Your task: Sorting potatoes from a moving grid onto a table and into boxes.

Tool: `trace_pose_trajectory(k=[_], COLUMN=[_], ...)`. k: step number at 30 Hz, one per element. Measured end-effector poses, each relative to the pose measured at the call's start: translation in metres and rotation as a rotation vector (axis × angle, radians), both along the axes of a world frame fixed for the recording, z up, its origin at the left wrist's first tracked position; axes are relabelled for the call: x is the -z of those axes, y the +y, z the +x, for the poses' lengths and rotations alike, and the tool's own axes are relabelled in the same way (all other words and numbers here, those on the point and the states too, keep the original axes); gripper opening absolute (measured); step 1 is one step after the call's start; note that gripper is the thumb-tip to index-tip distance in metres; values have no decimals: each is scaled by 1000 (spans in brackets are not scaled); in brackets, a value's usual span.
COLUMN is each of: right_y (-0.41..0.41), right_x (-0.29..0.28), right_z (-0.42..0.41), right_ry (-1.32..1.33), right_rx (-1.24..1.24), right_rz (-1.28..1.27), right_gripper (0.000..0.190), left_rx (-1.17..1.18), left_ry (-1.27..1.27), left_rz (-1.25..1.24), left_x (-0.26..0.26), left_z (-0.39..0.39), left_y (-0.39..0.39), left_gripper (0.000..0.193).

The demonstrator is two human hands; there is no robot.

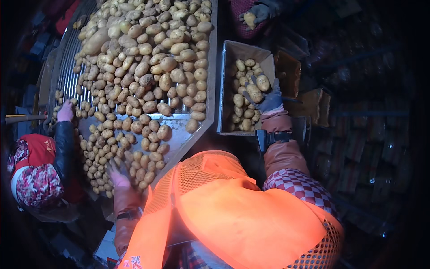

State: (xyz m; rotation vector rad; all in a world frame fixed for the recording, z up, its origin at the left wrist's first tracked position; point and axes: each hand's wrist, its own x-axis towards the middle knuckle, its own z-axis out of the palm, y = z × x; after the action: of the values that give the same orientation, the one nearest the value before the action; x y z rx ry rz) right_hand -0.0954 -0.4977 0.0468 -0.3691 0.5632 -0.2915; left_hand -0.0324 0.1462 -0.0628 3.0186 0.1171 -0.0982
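Note:
My right hand (268,99), in a grey and pink glove, is over a cardboard box (248,133) of potatoes at the right of the table. It holds two potatoes (254,93), with its fingers spread around them. My left hand (117,173), in a similar glove, lies on the small potatoes (100,151) at the near end of the sorting table (174,122); whether it grips one cannot be told. A large heap of potatoes (144,50) covers the table's slatted upper part.
At the left a co-worker's gloved hand (66,111) touches potatoes at the table's edge. Another person's gloved hand (262,15) holds a potato at the top. More cardboard boxes (310,106) stand right of the filled box. The table has a raised metal rim (213,67).

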Motion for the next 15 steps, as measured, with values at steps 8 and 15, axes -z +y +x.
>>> trace_pose_trajectory(k=[8,15], right_y=[-25,-15], right_x=[55,44], right_z=[28,40], right_ry=[-88,-75], right_rx=[-172,-41], right_rz=[-25,17], right_gripper=[65,46], left_rx=[-24,-20], left_ry=[52,-26], left_rz=[48,57], left_x=[-6,6], left_z=[5,2], left_y=[-10,-5], left_gripper=[61,60])
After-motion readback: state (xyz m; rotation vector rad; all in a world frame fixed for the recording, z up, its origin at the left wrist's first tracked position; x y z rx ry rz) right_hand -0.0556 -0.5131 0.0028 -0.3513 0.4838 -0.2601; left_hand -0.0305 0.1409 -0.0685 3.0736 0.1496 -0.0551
